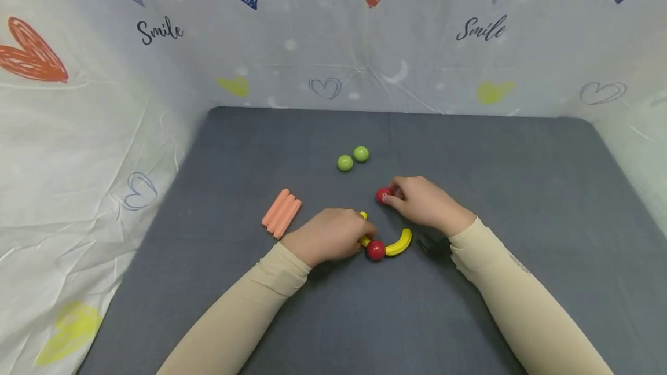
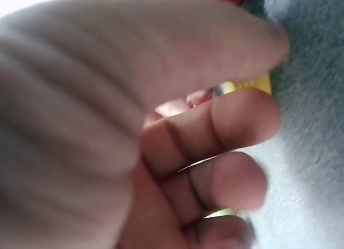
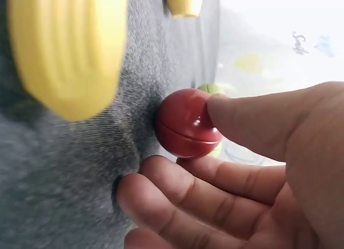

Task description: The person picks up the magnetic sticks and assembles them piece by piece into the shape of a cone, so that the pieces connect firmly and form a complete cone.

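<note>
My right hand (image 1: pixel 424 201) pinches a glossy red ball (image 1: pixel 383 195) between thumb and fingers. In the right wrist view the same red ball (image 3: pixel 185 125) shows a thin seam, low over the grey cloth. To its left, my left hand (image 1: pixel 328 236) holds a yellow toy banana (image 1: pixel 363 215), mostly hidden under its fingers. In the left wrist view only a bit of yellow banana (image 2: pixel 260 83) peeks out between thumb and index finger. Just in front of those fingers sits a second red ball (image 1: pixel 376 250), and another curved yellow toy banana (image 1: pixel 400 244) lies against its right side.
Behind the hands two green balls (image 1: pixel 345 162) lie close together. Several pinkish-orange sticks (image 1: pixel 281 213) lie side by side left of the left hand. A grey cloth (image 1: pixel 521 190) covers the table, with a white heart-printed sheet (image 1: pixel 417 33) rising behind it.
</note>
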Motion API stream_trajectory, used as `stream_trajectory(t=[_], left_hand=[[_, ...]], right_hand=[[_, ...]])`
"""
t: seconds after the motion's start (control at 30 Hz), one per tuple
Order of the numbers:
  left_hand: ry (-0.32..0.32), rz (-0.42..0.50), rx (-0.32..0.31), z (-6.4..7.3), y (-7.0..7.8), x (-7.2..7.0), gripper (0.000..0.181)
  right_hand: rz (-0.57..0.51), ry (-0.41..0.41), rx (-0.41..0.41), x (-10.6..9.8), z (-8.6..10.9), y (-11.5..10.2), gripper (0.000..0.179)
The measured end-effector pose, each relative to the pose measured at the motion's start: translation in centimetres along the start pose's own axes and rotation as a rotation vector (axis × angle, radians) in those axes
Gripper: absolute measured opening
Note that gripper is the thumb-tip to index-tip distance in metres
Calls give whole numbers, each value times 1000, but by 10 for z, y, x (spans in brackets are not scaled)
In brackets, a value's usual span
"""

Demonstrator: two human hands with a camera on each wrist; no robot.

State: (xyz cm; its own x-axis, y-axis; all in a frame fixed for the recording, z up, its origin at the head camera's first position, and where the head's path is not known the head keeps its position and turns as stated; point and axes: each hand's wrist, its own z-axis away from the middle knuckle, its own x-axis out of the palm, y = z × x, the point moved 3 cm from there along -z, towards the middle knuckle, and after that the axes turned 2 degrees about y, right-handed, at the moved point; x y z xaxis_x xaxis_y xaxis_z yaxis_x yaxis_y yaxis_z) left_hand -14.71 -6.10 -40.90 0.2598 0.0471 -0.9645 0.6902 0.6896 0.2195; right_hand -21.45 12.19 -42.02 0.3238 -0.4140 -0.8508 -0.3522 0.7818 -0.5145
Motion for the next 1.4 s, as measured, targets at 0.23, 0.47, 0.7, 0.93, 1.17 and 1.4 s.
stream_trajectory(t=[0.23, 0.47, 0.7, 0.93, 1.17, 1.4], left_hand=[[34, 90, -10, -3, 5, -2, 16], [237, 9, 4, -9, 21, 11, 47], [268, -65, 62, -13, 24, 22, 43], [245, -75, 78, -16, 24, 22, 37], [210, -35, 49, -16, 22, 21, 31], [213, -48, 52, -16, 23, 23, 32]], right_hand=[[-20, 1, 7, -1, 16, 3, 25], [-17, 22, 1, 1, 30, 3, 23], [-19, 34, -2, 2, 40, 3, 19], [-40, 10, 20, -2, 48, 7, 20], [-70, -21, 20, -5, 52, 10, 20], [-82, -59, 15, -6, 55, 15, 20]])
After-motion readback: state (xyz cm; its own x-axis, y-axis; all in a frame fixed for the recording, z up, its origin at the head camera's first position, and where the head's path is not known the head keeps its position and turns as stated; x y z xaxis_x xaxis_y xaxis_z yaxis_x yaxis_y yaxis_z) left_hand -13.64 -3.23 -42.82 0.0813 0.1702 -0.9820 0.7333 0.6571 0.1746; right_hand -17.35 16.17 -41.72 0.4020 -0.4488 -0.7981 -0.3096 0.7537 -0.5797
